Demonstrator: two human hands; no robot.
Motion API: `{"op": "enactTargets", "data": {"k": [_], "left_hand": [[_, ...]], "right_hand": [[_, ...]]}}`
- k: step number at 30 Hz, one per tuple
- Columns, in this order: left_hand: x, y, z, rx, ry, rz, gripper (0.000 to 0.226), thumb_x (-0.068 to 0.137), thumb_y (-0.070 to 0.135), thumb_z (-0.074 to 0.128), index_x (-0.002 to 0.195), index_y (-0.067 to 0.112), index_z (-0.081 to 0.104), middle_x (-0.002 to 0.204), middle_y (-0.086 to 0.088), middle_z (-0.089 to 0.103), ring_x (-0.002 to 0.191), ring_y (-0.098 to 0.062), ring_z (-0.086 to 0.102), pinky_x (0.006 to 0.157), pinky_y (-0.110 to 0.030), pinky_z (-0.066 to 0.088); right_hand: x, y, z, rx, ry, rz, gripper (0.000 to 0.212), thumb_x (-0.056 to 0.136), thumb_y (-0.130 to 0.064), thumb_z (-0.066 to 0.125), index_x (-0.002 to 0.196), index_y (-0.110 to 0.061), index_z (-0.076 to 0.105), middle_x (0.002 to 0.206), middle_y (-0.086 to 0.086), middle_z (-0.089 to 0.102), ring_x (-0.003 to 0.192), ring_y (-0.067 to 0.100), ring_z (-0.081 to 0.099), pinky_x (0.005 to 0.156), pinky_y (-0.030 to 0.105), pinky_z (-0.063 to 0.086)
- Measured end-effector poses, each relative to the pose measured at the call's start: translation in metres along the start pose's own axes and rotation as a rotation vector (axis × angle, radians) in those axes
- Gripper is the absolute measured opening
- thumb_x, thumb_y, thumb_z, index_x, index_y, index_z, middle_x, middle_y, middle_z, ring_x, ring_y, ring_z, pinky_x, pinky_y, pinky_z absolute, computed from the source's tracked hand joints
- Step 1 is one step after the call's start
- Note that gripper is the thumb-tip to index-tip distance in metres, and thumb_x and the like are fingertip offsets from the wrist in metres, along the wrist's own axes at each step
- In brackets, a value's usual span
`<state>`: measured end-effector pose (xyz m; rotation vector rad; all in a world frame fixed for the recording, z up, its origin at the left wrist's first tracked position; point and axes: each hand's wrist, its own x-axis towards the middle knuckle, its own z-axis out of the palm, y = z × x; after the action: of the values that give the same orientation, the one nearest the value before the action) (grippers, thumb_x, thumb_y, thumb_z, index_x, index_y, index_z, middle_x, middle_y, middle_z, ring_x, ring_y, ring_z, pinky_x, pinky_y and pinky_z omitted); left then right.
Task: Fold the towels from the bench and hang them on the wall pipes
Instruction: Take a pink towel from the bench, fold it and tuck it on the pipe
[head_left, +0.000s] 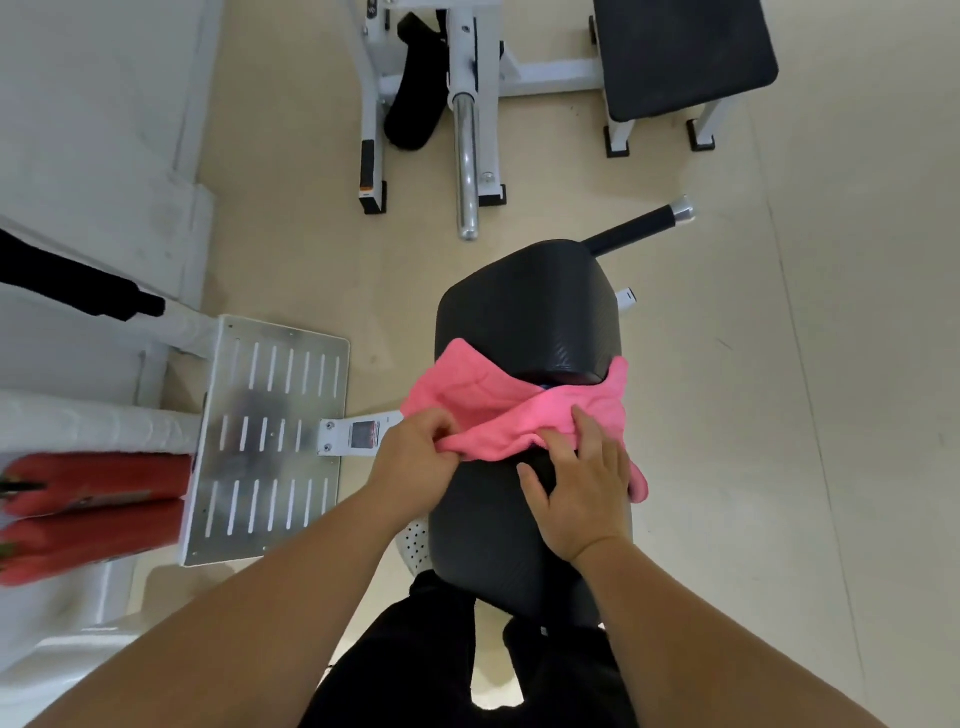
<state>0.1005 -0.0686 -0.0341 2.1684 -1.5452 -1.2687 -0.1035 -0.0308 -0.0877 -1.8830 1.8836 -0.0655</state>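
Gym floor, black bench: left hand pinches the pink towel's near edge, right hand lies flat across it, fingers spread, probably steadying a fold.

Beige floor, white wall, slotted metal footplate, white-framed machine, blurred red shapes, perhaps pads.

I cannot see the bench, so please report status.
Left hand pinches pink towel edge. Right hand flat on towel. Towel bunched across black bench, unfolded. Nothing blocking.
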Motion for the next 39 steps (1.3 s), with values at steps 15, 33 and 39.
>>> {"op": "enactTargets", "data": {"k": [15,33,39], "left_hand": [[-0.141,0.110,-0.106,-0.241,0.209,0.316,0.030,0.082,-0.008,0.056,0.078,0.018,0.070,0.075,-0.001,0.069,0.073,-0.020,0.064,0.072,-0.035,0.056],[-0.335,0.032,-0.220,-0.310,0.853,0.094,0.021,0.075,0.002,0.070,0.067,0.021,0.072,0.064,0.008,0.071,0.057,-0.002,0.057,0.058,-0.022,0.046],[-0.395,-0.040,-0.247,-0.388,0.944,0.022,0.013,0.071,0.009,0.072,0.068,0.021,0.075,0.067,0.002,0.073,0.059,-0.010,0.062,0.059,-0.028,0.048]], "right_hand": [[-0.010,-0.082,-0.181,0.300,-0.077,-0.547,0.031,0.094,-0.065,0.041,0.087,-0.040,0.057,0.082,-0.016,0.062,0.083,0.008,0.061,0.084,0.044,0.049],[-0.132,-0.288,-0.209,0.767,-0.301,-1.067,0.008,0.089,-0.025,0.073,0.091,-0.017,0.073,0.087,-0.005,0.071,0.082,0.008,0.066,0.080,0.027,0.054],[-0.174,-0.356,-0.170,0.643,-0.601,-1.135,0.009,0.088,-0.018,0.071,0.093,-0.018,0.063,0.081,-0.003,0.060,0.075,0.009,0.056,0.076,0.032,0.050]]}}
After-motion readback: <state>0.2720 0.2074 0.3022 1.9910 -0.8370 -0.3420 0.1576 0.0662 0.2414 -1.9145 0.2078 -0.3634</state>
